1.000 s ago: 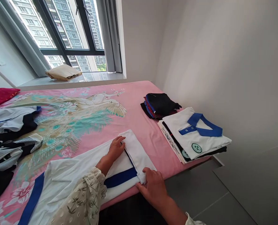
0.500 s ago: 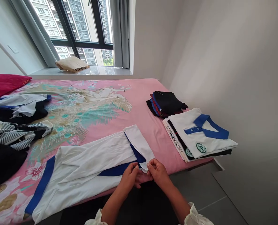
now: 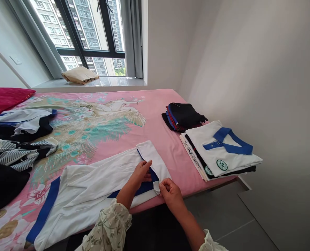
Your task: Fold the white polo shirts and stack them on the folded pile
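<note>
White garment (image 3: pixel 94 176), lower left to lower centre; the right hand (image 3: pixel 172 197) pinches its folded end, fingertips closed; the left hand (image 3: pixel 140 174), fingers partly curled, meets the fold, grip indeterminable.

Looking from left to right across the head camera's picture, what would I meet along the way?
Red cushion → tan bag on the windowsill → left hand → right hand → folded white shirt with a blue collar.

Left hand (image 3: pixel 140 174) hides part of blue trim (image 3: pixel 145 188); red cushion (image 3: pixel 8 99), black garment (image 3: pixel 4 188) cut by left edge; badge (image 3: pixel 222 165) lettering unreadably small
</note>
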A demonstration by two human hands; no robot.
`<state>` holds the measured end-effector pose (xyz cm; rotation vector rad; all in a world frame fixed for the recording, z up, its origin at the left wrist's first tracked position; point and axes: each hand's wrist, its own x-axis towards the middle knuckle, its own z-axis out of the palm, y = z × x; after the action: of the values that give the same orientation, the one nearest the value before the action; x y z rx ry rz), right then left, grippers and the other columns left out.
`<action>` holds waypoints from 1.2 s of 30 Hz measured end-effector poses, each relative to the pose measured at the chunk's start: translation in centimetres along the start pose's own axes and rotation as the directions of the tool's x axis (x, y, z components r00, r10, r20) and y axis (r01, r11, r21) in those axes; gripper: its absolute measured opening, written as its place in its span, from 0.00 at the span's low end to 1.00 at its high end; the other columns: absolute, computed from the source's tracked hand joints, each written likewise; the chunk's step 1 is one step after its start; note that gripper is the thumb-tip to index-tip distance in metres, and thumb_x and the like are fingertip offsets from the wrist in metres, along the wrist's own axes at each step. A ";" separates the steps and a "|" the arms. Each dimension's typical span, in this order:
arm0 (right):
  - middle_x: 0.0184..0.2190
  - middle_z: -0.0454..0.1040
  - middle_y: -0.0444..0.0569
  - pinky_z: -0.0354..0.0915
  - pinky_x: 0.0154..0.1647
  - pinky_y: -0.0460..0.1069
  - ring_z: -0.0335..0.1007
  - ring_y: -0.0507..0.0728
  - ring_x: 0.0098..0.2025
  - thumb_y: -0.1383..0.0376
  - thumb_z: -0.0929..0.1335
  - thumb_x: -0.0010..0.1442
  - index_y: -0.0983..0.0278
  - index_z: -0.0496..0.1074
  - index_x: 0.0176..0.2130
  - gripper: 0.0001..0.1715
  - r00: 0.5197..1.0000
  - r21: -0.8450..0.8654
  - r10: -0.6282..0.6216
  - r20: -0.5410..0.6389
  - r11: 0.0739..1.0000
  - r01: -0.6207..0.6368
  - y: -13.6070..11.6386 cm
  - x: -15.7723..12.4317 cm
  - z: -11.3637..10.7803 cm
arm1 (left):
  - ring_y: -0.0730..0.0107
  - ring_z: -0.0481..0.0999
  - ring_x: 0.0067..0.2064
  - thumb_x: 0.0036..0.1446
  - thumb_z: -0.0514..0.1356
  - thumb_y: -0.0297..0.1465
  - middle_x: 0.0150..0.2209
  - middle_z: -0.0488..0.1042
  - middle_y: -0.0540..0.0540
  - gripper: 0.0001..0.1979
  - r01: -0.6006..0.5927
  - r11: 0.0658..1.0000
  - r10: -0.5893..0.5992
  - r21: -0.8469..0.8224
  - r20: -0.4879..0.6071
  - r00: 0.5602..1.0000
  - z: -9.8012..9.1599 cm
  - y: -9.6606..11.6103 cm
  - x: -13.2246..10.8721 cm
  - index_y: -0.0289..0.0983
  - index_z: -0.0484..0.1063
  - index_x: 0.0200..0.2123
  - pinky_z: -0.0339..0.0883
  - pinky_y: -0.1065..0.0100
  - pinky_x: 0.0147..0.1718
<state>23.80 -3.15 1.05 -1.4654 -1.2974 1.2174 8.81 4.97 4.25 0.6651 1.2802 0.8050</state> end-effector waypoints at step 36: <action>0.37 0.75 0.48 0.63 0.36 0.47 0.72 0.56 0.38 0.76 0.61 0.52 0.57 0.66 0.52 0.30 0.806 -0.656 -0.309 0.505 0.468 0.591 -4.6 0.7 -0.9 | 0.79 0.64 0.17 0.44 0.59 0.25 0.17 0.64 0.58 0.14 -0.194 0.930 0.241 0.313 -0.116 0.964 -0.7 -2.1 1.8 0.37 0.66 0.38 0.57 0.78 0.14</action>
<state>23.79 -1.83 5.59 -1.3149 -2.5126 0.4755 8.56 5.27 1.36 1.0200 1.5032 0.8636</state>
